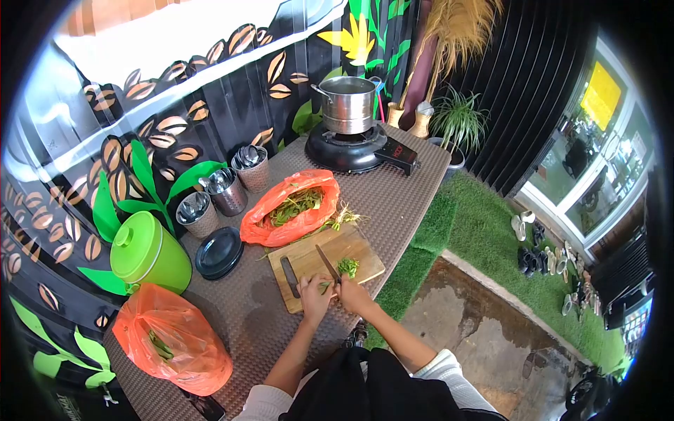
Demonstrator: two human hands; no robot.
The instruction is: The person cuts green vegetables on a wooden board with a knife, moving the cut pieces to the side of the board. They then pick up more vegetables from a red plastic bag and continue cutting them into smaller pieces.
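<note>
My right hand (353,295) is closed round the handle of a knife (327,260), whose blade points away from me over a wooden cutting board (306,255). Close beside it, my left hand (314,293) is closed on green stems (324,286) that show a little between the fingers. A small heap of chopped greens (347,266) lies on the board to the right of the blade. Just behind the board, an orange plastic bag (263,216) lies open with leafy greens (298,206) inside, and pale roots (345,216) rest by its right side.
A steel pot (347,109) stands on a black gas stove (342,153) at the table's far end. Metal cups of cutlery (226,191), dark plates (219,253), a green lidded bucket (151,256) and another orange bag (172,344) line the left side. Shoes (537,259) lie on the grass mat.
</note>
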